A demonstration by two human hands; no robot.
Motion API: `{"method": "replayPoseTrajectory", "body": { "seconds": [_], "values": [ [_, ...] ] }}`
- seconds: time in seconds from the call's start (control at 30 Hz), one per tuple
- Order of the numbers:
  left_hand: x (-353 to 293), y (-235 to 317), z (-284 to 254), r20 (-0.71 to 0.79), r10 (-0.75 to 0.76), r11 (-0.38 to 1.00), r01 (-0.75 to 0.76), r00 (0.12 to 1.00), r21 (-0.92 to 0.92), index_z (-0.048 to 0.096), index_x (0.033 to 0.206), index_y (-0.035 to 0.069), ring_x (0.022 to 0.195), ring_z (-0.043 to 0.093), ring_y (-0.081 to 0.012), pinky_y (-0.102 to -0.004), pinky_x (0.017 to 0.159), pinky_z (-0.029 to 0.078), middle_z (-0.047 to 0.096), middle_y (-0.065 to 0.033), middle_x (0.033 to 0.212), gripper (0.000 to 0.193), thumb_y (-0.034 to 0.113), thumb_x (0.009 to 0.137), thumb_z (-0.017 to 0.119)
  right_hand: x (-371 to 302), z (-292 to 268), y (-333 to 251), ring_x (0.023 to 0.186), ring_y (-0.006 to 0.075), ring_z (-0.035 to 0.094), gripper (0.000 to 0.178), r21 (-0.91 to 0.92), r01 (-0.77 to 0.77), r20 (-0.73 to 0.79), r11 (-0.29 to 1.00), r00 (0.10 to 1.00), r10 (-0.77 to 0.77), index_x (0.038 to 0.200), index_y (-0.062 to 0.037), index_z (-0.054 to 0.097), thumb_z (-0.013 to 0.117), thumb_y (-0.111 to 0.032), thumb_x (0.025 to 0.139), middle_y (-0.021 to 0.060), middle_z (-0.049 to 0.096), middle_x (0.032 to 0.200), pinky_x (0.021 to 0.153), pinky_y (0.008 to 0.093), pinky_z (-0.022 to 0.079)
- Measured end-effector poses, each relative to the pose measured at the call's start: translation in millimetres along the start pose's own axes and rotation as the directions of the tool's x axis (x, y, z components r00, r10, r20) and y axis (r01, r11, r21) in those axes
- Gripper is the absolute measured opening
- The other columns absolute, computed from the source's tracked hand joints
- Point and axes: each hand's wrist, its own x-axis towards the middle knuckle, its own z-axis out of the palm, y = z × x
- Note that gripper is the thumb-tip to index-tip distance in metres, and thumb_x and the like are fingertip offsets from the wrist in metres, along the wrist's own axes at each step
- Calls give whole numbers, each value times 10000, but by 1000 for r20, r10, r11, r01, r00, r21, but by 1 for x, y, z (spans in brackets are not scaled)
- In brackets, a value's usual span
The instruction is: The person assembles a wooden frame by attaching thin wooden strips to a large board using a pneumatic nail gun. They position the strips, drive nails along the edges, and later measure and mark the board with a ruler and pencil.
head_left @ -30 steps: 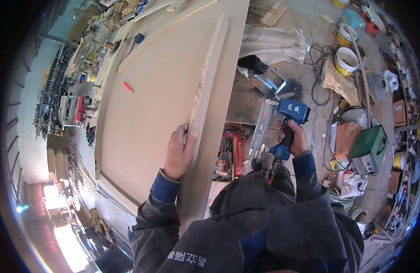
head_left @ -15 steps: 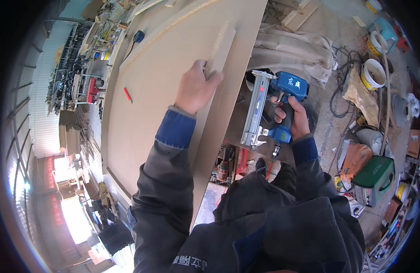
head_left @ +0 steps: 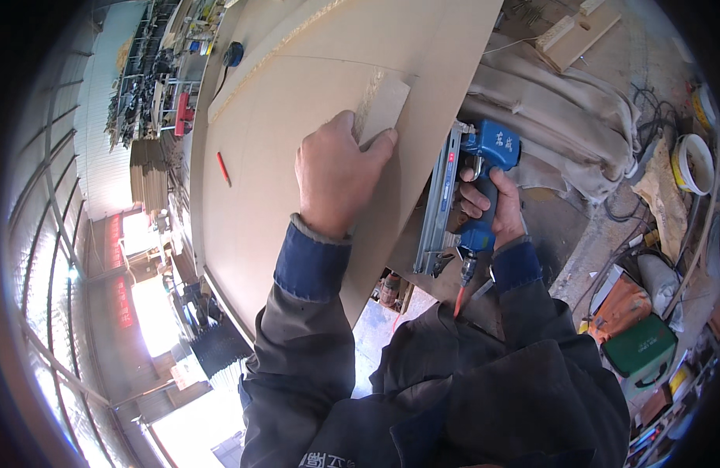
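Observation:
My left hand (head_left: 338, 173) is closed on a narrow wooden strip (head_left: 389, 103), thumb on its right side and fingers over its left, rough edge. The strip lies on a large tan board (head_left: 258, 179); its near part is hidden beneath my hand and forearm. My right hand (head_left: 500, 204) wraps round the black grip of a blue nail gun (head_left: 492, 144), a finger by the trigger. Its silver magazine (head_left: 442, 199) stands just right of the board's edge. An orange hose (head_left: 459, 300) runs from the gun's lower end. A thin pencil line crosses the board beyond the strip.
On the board lie a red pencil (head_left: 223, 169), a long curved strip (head_left: 278, 48) and a tape measure (head_left: 233, 54). Grey cloth (head_left: 555, 117) lies beyond the nail gun. Rightward are a white bucket (head_left: 693, 165), cables and a green case (head_left: 640, 351).
My left hand and the strip have shifted along the board, and less of the strip shows. The nail gun stays in my right hand, close to the board's edge. The view has turned.

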Motion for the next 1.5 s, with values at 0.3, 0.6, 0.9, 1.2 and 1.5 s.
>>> {"method": "replayPoseTrajectory", "body": {
  "seconds": [0.3, 0.6, 0.9, 1.2, 1.5],
  "values": [
    [-1, 2, 4, -10, -26, 1000, 26, 1000, -8, 587, 770, -40, 616, 611, -409, -451, 600, 493, 587, -231, 657, 426, 341, 811, 772, 25, 1, -2, 510, 54, 486, 459, 41, -5, -39, 999, 999, 6, 1095, -13, 591, 678, -439, 946, 11, 616, 848, 465, 206, 439],
    [-2, 1, 7, -20, -34, 999, 34, 999, -43, 527, 758, -33, 571, 530, -339, -423, 577, 460, 549, -208, 665, 420, 303, 825, 771, 48, -19, 7, 548, 66, 509, 520, 138, -69, 90, 988, 994, 57, 1138, 19, 620, 658, -462, 944, 35, 622, 902, 492, 240, 421],
    [-2, -2, 11, -30, -54, 997, 52, 998, -50, 519, 763, -30, 569, 521, -307, -413, 581, 461, 543, -199, 665, 425, 307, 820, 772, 60, -25, 16, 500, 60, 464, 532, 172, -82, 167, 982, 984, 53, 1130, 11, 621, 649, -488, 946, -13, 537, 673, 479, 225, 410],
    [0, 4, 5, 41, -110, 994, 109, 993, 28, 703, 996, -65, 720, 729, -206, -346, 686, 576, 743, -176, 808, 383, 283, 851, 772, 69, -34, 18, 489, 57, 461, 526, 193, -133, 215, 972, 972, 90, 1103, 12, 620, 642, -492, 953, -13, 534, 651, 471, 222, 407],
    [-1, 5, 4, 54, -109, 994, 109, 993, 9, 699, 1012, -68, 740, 732, -209, -341, 700, 579, 748, -172, 822, 369, 260, 858, 774, 69, -37, 18, 482, 50, 438, 553, 166, -142, 214, 976, 971, 105, 1099, -4, 623, 622, -537, 954, -37, 498, 603, 462, 214, 376]
  ]
}}
